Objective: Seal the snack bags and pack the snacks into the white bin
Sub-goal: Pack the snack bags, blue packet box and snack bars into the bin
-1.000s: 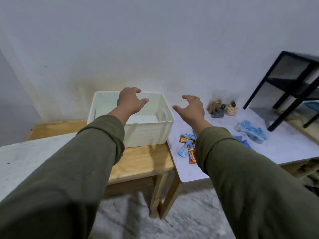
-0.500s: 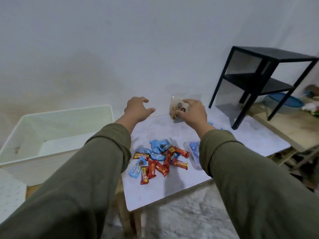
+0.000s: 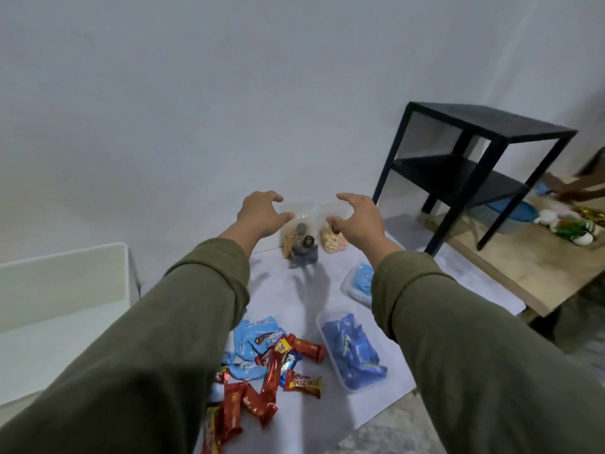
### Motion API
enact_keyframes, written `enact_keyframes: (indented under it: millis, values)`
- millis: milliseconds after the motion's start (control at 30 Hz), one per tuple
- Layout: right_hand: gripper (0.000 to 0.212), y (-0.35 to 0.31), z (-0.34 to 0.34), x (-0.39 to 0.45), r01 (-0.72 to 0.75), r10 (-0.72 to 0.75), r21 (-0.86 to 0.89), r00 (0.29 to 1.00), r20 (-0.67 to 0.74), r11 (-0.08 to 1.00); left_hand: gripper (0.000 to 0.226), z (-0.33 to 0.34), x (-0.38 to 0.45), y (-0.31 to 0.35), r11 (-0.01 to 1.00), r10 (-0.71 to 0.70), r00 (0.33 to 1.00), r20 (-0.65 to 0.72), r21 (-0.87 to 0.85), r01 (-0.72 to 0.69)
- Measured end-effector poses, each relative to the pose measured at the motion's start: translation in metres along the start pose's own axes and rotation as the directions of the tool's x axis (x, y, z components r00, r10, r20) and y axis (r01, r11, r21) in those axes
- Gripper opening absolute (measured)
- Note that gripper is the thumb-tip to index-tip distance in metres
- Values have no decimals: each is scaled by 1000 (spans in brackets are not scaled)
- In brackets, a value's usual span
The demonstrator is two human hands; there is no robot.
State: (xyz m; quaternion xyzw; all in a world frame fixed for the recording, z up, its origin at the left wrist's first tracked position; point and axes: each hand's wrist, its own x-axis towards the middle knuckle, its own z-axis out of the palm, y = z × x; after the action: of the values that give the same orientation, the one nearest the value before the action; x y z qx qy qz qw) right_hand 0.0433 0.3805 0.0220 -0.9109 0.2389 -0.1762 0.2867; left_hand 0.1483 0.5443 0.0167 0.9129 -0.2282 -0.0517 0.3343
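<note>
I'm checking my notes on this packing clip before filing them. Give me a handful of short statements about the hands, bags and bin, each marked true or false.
1. Both hands hold nothing. True: the left hand and right hand are spread open, no grip yet.
2. Two clear snack bags stand against the wall. True.
3. The white bin sits to the right. False: it sits to the left.
4. The loose red and blue wrapped snacks lie in the bin. False: they lie on the table.
</note>
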Motion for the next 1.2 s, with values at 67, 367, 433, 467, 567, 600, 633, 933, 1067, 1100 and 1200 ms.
enact_keyframes:
  millis: [67,367,433,467,567,600,633,933,1067,1100,1200]
  values:
    - [52,7,0,18,-2,2,-8,1000,7,1000,53,7,16,2,1000,-7,1000,21,-3,7]
    - [52,57,12,96,25,-25,8,995,96,1000,52,56,67,9,994,-91,996,14,-51,92]
    - [52,71,17,116,51,-54,27,990,130,998,52,70,76,10,989,-133,991,-4,-68,133]
    - [52,78,20,126,62,-68,39,986,153,997,52,77,81,11,985,-158,987,-22,-76,156]
    - [52,100,27,156,98,-112,73,964,242,993,54,101,93,13,962,-255,963,-81,-119,245]
    - [52,107,29,165,104,-125,91,956,267,990,56,110,97,13,950,-292,951,-99,-144,276]
    - [52,114,30,173,106,-134,112,948,287,988,59,118,101,14,935,-329,937,-114,-176,307]
    - [52,178,57,213,60,-122,176,924,364,983,90,181,131,7,804,-551,802,-231,-405,436]
    - [57,197,75,226,-21,-67,233,929,363,972,89,202,140,-2,767,-591,748,-300,-494,408]
    - [59,201,81,229,-31,-61,244,932,358,969,85,207,141,-5,757,-599,740,-306,-517,399]
    - [67,213,96,237,-62,-43,289,939,342,955,69,221,143,-14,746,-605,727,-326,-552,373]
